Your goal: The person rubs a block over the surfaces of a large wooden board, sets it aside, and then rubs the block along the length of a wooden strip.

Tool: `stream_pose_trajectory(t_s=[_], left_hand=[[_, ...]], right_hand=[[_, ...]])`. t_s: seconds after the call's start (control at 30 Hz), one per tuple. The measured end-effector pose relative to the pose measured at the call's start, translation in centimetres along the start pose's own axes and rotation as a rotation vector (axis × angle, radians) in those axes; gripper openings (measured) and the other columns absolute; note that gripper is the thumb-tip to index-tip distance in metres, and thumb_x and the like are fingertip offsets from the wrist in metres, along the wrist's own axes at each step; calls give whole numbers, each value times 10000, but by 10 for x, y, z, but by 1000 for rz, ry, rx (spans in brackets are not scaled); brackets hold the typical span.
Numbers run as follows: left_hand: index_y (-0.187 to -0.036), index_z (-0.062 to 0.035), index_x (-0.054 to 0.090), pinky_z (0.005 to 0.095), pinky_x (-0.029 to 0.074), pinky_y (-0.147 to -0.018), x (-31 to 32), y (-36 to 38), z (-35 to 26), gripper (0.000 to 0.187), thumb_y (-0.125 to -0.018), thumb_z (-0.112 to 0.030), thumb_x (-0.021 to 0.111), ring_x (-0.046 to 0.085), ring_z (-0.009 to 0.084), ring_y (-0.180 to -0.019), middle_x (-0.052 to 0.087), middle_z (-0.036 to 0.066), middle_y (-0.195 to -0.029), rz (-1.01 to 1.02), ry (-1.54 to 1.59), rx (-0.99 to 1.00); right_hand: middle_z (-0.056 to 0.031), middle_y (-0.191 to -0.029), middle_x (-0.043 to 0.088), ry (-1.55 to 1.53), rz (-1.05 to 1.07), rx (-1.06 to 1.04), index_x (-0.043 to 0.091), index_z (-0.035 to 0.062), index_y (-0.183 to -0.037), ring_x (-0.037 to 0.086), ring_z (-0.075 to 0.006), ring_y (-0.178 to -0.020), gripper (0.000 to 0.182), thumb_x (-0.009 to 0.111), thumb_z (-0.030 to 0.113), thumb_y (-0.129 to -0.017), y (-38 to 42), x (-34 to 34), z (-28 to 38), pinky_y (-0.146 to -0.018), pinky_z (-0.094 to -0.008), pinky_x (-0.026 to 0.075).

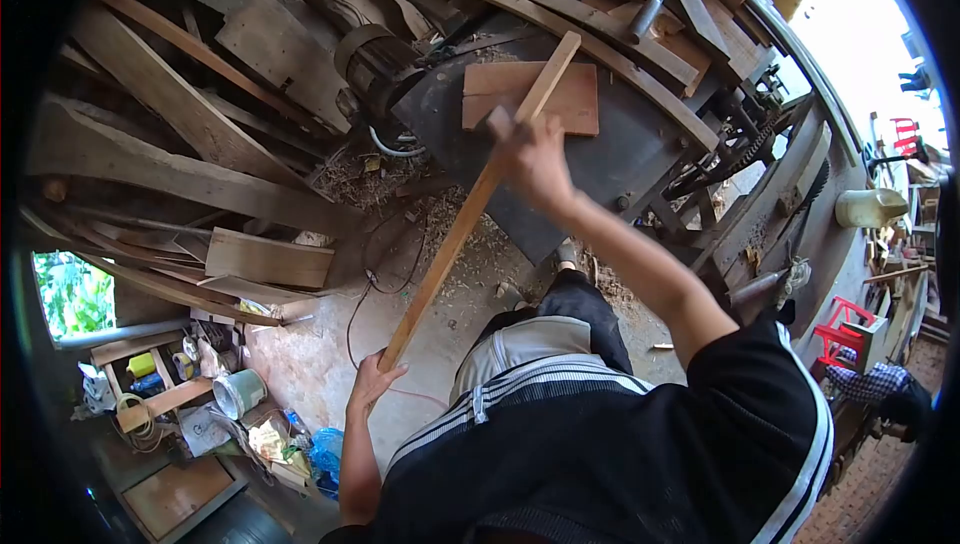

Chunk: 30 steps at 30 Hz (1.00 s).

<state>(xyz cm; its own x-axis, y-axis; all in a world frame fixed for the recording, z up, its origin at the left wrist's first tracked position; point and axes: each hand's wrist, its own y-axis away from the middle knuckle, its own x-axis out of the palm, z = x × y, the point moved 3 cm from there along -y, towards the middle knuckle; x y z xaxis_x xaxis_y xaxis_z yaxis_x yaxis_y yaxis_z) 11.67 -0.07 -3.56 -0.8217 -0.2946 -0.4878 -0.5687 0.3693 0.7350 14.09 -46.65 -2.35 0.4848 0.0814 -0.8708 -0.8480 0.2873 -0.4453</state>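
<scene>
The long wooden strip [452, 244] slants across the dark metal worktop [525, 219], its far end near the back edge, its lower length running out past the left edge into open air. It looks straight, dry and slender: probably light for its length, stiff with perhaps a little spring, not slippery, and likelier to give splinters than to break. Two holds set well apart, on the narrow sides, should suit it best, as the overhanging part would tip a single grip.

The person's left hand [375, 381] is closed around the lower end, beyond the worktop. The right hand [538, 156] is at the strip above the worktop, with a small dark object [501, 124] by its fingers; blur hides whether these are clamped on strip or object.

Beneath the strip, toward the back edge, lies a flat reddish board [493, 87]; whether the two touch cannot be told. A motor [375, 69] sits beside the left corner, and a hammer [650, 14] rests on timber beyond the back edge.
</scene>
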Motion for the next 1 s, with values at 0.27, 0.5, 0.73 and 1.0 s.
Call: stream_pose_trajectory(t_s=[0.27, 0.5, 0.73, 1.0], left_hand=[[-1171, -114, 667, 340, 484, -690, 13, 9, -7, 444, -756, -262, 726, 601, 183, -691, 653, 101, -764, 58, 80, -71], [-1032, -11, 668, 381, 501, -717, 10, 9, -4, 409, -714, -257, 744, 668, 307, -778, 678, 196, -846, -105, -40, -4], [-999, 6, 661, 393, 504, -732, 15, 13, -11, 383, -708, -235, 726, 666, 336, -796, 669, 219, -844, -139, -59, -12], [-1007, 5, 658, 396, 506, -737, 13, 15, -17, 391, -697, -223, 728, 667, 348, -817, 666, 224, -836, -87, -111, -77]], right_hand=[[-123, -953, 546, -14, -68, -229, 597, 149, -1185, 467, -329, -936, 361, 592, 132, -825, -47, -5, -79, -760, -443, 427], [-146, -1011, 558, 176, 65, -220, 631, 86, -1159, 457, -325, -1029, 352, 625, 236, -841, -27, -4, -36, -866, -477, 398], [-170, -1062, 524, -122, -121, 109, 573, 102, -1233, 442, -333, -978, 388, 595, 183, -854, -93, 0, -146, -843, -443, 382], [-179, -997, 546, -361, 13, -144, 551, 80, -1261, 447, -372, -1036, 464, 620, 148, -807, -21, -19, -51, -846, -506, 394]])
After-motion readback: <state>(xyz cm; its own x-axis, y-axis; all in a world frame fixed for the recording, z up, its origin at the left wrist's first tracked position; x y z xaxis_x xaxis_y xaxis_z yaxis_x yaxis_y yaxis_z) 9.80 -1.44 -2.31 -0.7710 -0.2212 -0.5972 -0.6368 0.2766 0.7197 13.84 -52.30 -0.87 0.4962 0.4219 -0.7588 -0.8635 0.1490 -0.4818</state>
